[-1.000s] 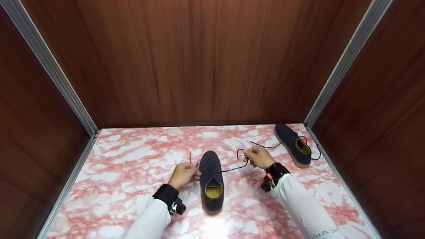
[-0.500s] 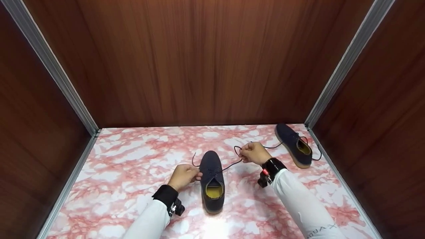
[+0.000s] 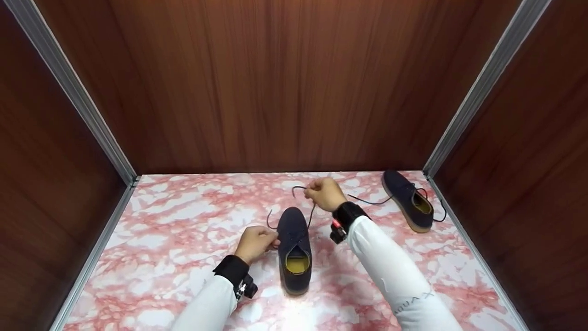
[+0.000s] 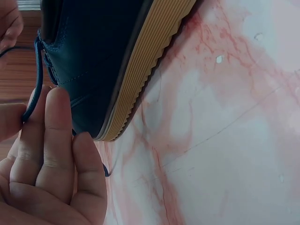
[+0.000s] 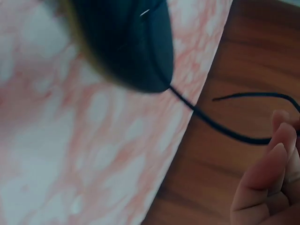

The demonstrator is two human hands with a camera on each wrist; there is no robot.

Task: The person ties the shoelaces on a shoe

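Observation:
A dark navy shoe (image 3: 292,223) with a yellow insole stands on the table, toe toward the back wall. Beside its left flank my left hand (image 3: 256,242) pinches one shoelace (image 4: 39,77) between thumb and fingers; that lace's free end curls out past the toe's left side. Up beyond the toe, to its right, my right hand (image 3: 325,193) pinches the other shoelace (image 5: 213,123), which runs from the eyelets up to the fingers. A short loose tip of it sticks out leftward from the grip. In the left wrist view the shoe's ribbed tan sole (image 4: 145,61) shows.
A matching navy shoe (image 3: 406,200) lies at the back right, its laces trailing to both sides. The marbled red-and-white table (image 3: 183,216) is bounded by brown wood-grain walls (image 3: 275,92) with grey metal corner strips.
My right hand has moved left and toward the back wall, carrying its lace from the shoe's right side to near the toe. The left hand has stayed almost in place.

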